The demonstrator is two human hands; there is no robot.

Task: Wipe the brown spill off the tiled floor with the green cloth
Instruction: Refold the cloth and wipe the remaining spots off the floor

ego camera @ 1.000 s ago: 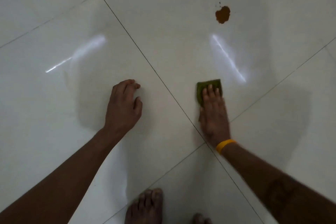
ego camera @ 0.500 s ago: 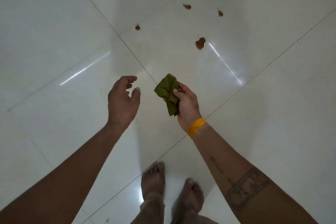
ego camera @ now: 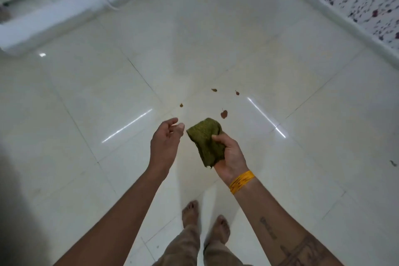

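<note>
Right hand (ego camera: 230,154): I pinch the green cloth (ego camera: 206,141) bunched in my palm, ready to wipe.
Left hand (ego camera: 166,141): loosely spread beside it, holding nothing.
Brown spill (ego camera: 224,114): scattered spots on the tiled floor (ego camera: 302,147) ahead, not yet wiped.

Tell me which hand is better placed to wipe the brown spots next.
The right hand: it grips the crumpled green cloth, nearest the largest brown spot. The left hand holds nothing.
</note>
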